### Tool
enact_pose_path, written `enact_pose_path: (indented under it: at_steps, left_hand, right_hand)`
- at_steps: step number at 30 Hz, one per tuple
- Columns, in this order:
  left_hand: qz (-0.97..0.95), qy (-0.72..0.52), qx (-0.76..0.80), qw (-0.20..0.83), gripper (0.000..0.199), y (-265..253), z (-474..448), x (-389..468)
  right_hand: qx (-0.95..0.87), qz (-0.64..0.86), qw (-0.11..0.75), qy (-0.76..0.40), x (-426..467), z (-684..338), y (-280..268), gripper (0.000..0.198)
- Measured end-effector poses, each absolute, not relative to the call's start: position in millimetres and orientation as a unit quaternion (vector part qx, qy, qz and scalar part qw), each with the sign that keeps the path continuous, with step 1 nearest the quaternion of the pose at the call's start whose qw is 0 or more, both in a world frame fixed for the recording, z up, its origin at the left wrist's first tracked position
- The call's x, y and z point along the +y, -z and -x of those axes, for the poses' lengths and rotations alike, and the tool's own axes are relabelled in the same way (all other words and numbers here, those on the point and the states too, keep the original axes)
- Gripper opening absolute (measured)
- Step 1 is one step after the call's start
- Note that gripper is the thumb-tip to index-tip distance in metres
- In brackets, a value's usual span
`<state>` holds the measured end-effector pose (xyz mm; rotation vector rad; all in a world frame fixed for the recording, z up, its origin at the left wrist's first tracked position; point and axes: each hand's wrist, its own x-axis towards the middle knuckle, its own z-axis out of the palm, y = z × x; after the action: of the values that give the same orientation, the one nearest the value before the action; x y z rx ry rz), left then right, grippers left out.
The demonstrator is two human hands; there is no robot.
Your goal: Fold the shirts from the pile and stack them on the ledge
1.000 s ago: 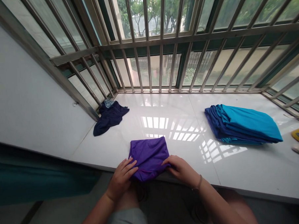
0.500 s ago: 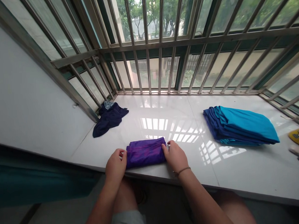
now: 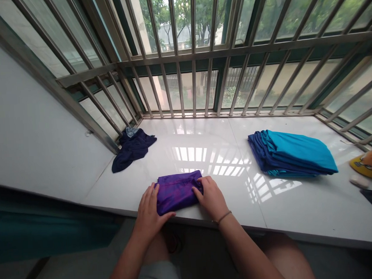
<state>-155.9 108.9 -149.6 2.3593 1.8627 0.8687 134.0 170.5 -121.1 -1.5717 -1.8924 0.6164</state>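
Note:
A folded purple cloth lies flat near the front edge of the white sill. At its left end rests my left hand, fingers along the side and thumb stretched out by the near edge. It touches the fabric with thumb and fingers apart. My right hand grips the opposite end, thumb on top and fingers curled at the far corner. Part of that end is hidden under the hand.
A stack of folded blue cloth sits to the right on the sill. Crumpled dark navy cloth lies at the left corner. Metal bars line the window side. A yellow printed object is at the far right.
My left thumb has spread away from the fingers, toward the cloth's near edge. The right hand has moved slightly inward over its end. The view has shifted a little.

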Motion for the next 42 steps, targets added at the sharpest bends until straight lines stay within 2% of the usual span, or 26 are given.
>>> enact_pose_path:
  at_steps: [2, 5, 8, 10, 13, 18, 20, 24, 26, 28, 30, 32, 35, 42]
  left_hand:
    - [-0.741, -0.273, 0.612, 0.040, 0.129, 159.8, 167.8, 114.8]
    - [-0.744, -0.263, 0.608, 0.091, 0.141, 167.5, 178.3, 117.0]
    - [-0.750, -0.271, 0.595, 0.104, 0.144, 167.5, 182.5, 108.5]
    - [-0.759, -0.271, 0.582, 0.104, 0.132, 166.4, 185.6, 98.6]
    - [-0.787, -0.254, 0.551, 0.110, 0.099, 163.0, 194.2, 84.9]
    - [-0.711, -0.287, 0.614, 0.187, 0.059, 140.7, 202.4, 96.4]
    - [-0.660, -0.303, 0.654, 0.213, 0.044, 128.1, 194.8, 117.7]
    - [-0.691, -0.236, 0.649, 0.213, 0.050, 108.9, 169.0, 175.6]
    - [-0.732, -0.157, 0.632, 0.201, 0.069, 100.7, 158.8, 203.1]
    - [-0.752, -0.074, 0.619, 0.215, 0.079, 91.2, 152.7, 225.2]
    - [-0.752, -0.005, 0.608, 0.254, 0.069, 81.0, 149.2, 240.1]
    - [-0.749, 0.044, 0.591, 0.297, 0.046, 72.3, 147.1, 248.1]
    - [-0.763, 0.063, 0.553, 0.328, 0.024, 65.0, 146.6, 250.2]
    - [-0.766, -0.035, 0.516, 0.383, 0.021, 45.4, 156.1, 247.8]
  right_hand:
    - [-0.715, 0.557, 0.312, -0.283, 168.4, -137.8, 115.9, 0.007]
    - [-0.729, 0.461, 0.343, -0.373, 158.9, -154.2, 102.7, 0.006]
    - [-0.762, 0.354, 0.294, -0.456, 145.8, -179.4, 90.8, 0.008]
    - [-0.778, 0.357, 0.241, -0.458, 140.7, -193.5, 87.8, 0.020]
    - [-0.783, 0.448, 0.204, -0.380, 145.3, -200.7, 90.8, 0.034]
    - [-0.790, 0.514, 0.245, -0.228, 181.4, -178.4, 95.6, 0.016]
    - [-0.803, 0.516, 0.230, -0.188, 199.2, -163.8, 92.7, 0.026]
    - [-0.807, 0.548, 0.098, -0.199, 229.3, -138.6, 84.4, 0.055]
    - [-0.794, 0.564, 0.046, -0.223, 240.6, -131.5, 82.1, 0.055]
    - [-0.788, 0.565, 0.024, -0.244, 249.1, -128.4, 81.1, 0.047]
    - [-0.791, 0.553, 0.014, -0.260, 254.3, -128.0, 79.8, 0.032]
    - [-0.801, 0.534, 0.014, -0.269, 255.6, -129.3, 77.4, 0.017]
    - [-0.815, 0.507, 0.028, -0.279, 252.2, -133.4, 72.1, 0.008]
    - [-0.808, 0.498, 0.071, -0.307, 246.0, -154.5, 50.4, 0.012]
